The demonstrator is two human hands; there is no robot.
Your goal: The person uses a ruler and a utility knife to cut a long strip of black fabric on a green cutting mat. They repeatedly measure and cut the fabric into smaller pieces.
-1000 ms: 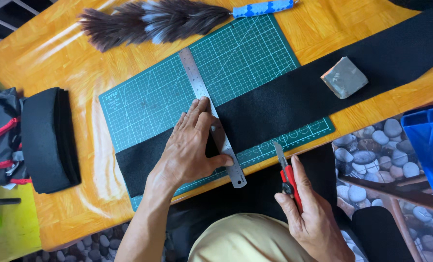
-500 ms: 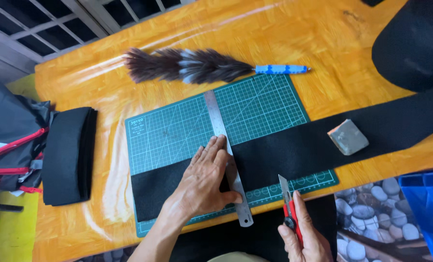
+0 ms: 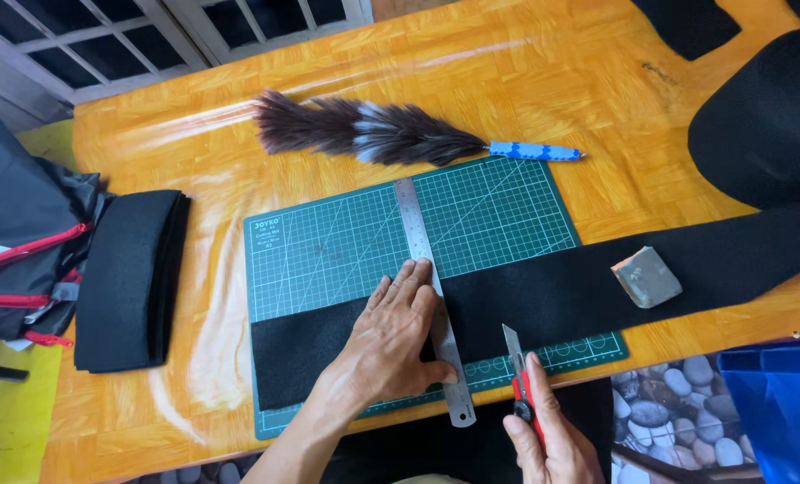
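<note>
A long black fabric strip (image 3: 561,291) lies across a green cutting mat (image 3: 346,237) on the orange table. A steel ruler (image 3: 422,260) runs across the mat and the strip. My left hand (image 3: 393,336) lies flat on the ruler and the fabric, fingers spread and pressing down. My right hand (image 3: 552,439) grips a red utility knife (image 3: 518,376) at the near edge of the mat, just right of the ruler's lower end, blade out and pointing away from me.
A feather duster (image 3: 373,133) with a blue handle lies behind the mat. A grey block (image 3: 646,276) rests on the strip at right. Folded black fabric (image 3: 131,278) and a black bag (image 3: 19,242) sit at left. A blue bin (image 3: 776,403) stands at lower right.
The view has shifted, so the mat and my hands sit lower in the frame. My left hand stays on the ruler and my right hand still holds the knife by its lower end.
</note>
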